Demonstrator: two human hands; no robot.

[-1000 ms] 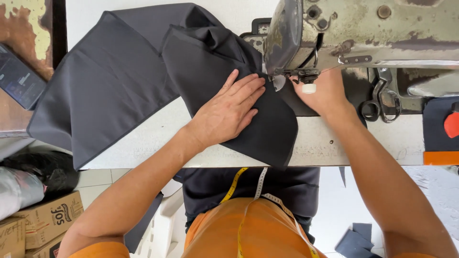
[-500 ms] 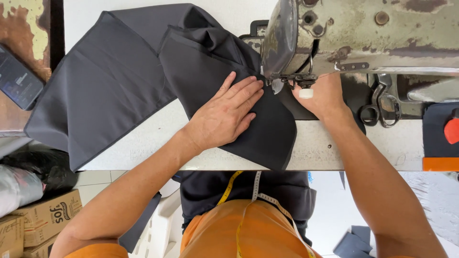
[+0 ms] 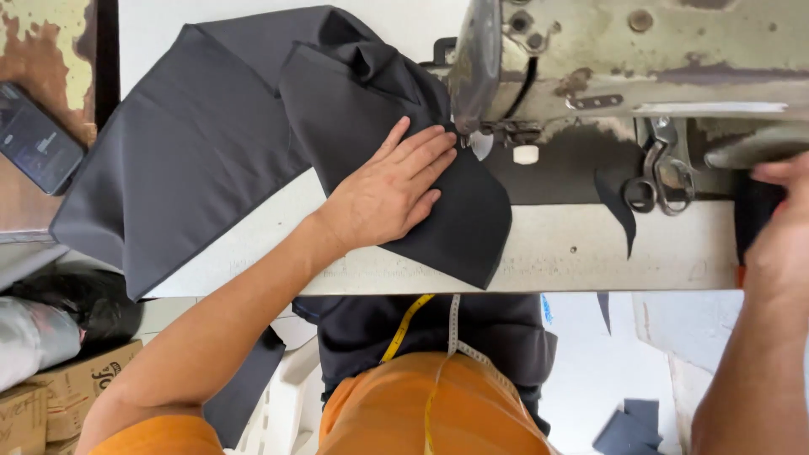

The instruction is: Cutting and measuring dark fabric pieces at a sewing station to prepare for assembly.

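A large piece of dark grey fabric [image 3: 211, 160] lies spread over the white sewing table [image 3: 590, 248], with a folded part running under the presser foot [image 3: 487, 135] of an old grey sewing machine [image 3: 640, 59]. My left hand [image 3: 388, 190] lies flat on the fabric, fingers spread, fingertips just left of the needle. My right hand [image 3: 779, 244] is at the far right edge of the view, partly cut off, next to a dark cloth piece [image 3: 750, 223]. Whether it holds anything is hidden.
Scissors [image 3: 657, 181] lie on the machine bed right of the needle. A phone [image 3: 38, 147] rests on a worn surface at the far left. A yellow measuring tape [image 3: 404, 329] hangs over my lap. Cardboard boxes [image 3: 76, 388] and a black bag [image 3: 84, 303] sit on the floor at left.
My right hand has left the spot beside the needle and moved far right to the edge of the view. My left hand stays flat on the fabric.
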